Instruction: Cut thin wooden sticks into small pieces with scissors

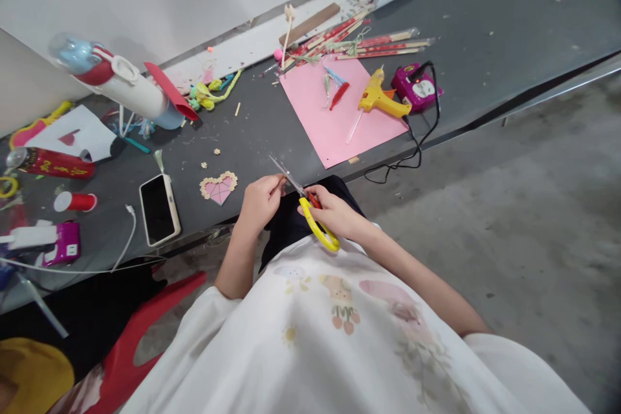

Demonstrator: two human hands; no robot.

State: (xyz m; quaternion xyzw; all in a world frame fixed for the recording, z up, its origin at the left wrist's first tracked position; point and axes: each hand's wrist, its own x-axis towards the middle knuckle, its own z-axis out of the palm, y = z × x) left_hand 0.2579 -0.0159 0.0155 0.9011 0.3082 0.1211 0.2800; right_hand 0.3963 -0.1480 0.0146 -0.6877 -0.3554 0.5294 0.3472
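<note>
Over my lap, at the table's front edge, my right hand [332, 210] is closed around the scissors [317, 223], which have yellow and red handles. Their metal blades point up and left, toward my other hand. My left hand [262, 200] is pinched together beside the blades; what sits between its fingertips is too small to make out. To its left lies a pink heart [219, 188] edged with small pale wooden pieces and crossed by dark lines. Two small pale wooden bits [217, 151] rest just above the heart.
Pink paper [320, 136] holds a yellow glue gun [381, 98], corded to a purple power box [414, 87]. Wrapped chopsticks [378, 44] lie behind. Leftward are a phone [159, 210], a bottle [130, 87], a red can [58, 163] and a red thread spool [76, 202].
</note>
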